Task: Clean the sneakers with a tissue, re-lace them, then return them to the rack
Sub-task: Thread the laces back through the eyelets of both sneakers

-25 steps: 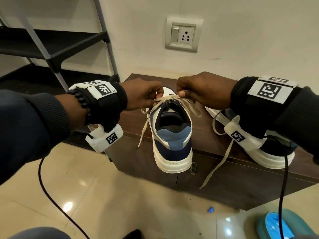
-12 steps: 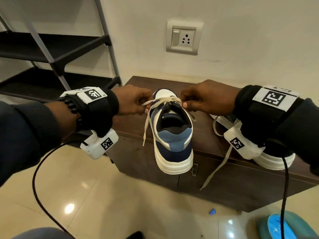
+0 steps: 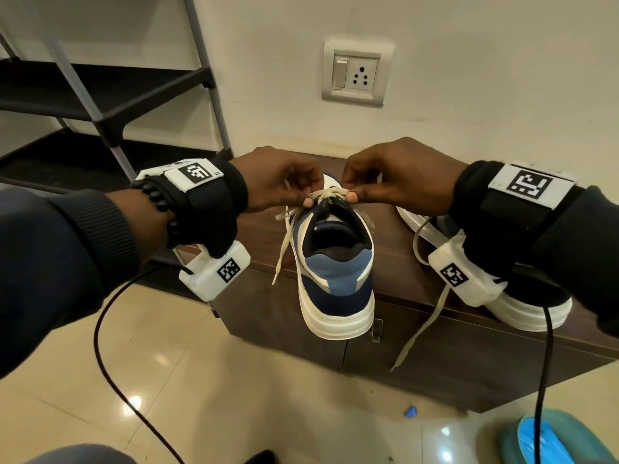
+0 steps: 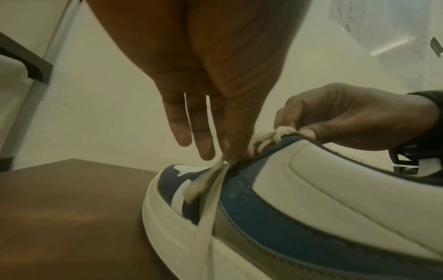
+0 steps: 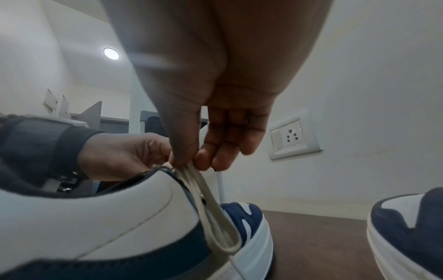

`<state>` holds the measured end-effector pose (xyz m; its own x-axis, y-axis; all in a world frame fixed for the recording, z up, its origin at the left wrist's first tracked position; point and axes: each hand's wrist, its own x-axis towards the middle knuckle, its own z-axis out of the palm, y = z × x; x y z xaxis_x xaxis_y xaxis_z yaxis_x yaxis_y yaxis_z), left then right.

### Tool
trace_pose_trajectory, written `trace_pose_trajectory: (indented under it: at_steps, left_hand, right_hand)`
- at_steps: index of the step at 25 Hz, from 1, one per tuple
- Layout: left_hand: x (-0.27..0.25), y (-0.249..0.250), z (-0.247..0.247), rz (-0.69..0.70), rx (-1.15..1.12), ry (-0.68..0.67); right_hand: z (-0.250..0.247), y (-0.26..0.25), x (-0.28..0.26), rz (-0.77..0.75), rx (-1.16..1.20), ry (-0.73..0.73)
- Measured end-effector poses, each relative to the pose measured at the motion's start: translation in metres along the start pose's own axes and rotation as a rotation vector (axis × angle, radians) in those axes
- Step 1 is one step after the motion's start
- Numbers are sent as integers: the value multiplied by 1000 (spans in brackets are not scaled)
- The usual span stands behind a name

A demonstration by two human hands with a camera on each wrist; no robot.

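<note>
A white and blue sneaker (image 3: 335, 272) stands heel toward me on the brown cabinet (image 3: 395, 262), its heel overhanging the front edge. A cream lace (image 3: 326, 195) crosses over its tongue. My left hand (image 3: 284, 185) pinches the lace's left strand (image 4: 230, 161) between thumb and finger, and a loose end hangs down the shoe's left side. On the other side my right hand (image 3: 385, 182) pinches a loop of the lace (image 5: 210, 204). The second sneaker (image 3: 522, 306) sits to the right on the cabinet, mostly hidden by my right wrist, its lace dangling over the edge.
A black and grey shoe rack (image 3: 100, 105) stands at the left against the wall. A switch and socket plate (image 3: 356, 73) is on the wall above the cabinet. A blue-green object (image 3: 549, 437) and a small blue scrap (image 3: 510, 411) lie on the tiled floor.
Both hands have drawn closer together over the sneaker's tongue, still pinching the lace, and the crossed strands have pulled tighter. The sneaker has stayed in place.
</note>
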<state>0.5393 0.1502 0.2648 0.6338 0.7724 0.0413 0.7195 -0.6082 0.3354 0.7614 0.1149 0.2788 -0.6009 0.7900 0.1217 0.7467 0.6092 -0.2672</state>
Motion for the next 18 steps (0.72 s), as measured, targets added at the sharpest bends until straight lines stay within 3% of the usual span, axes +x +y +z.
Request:
trace_pose_trajectory:
  at_steps: [3,12,18]
  left_hand:
    - [3,2,-3,2,8,8]
    - [-1,0,-8,-36,-101,37]
    - [-1,1,-9,-48,-279,-60]
  right_hand:
    - [-4,2,0,-2,-38,89]
    - [-4,4,0,-24,-231,141]
    - [-1,-1,-2,-15,-64,-17]
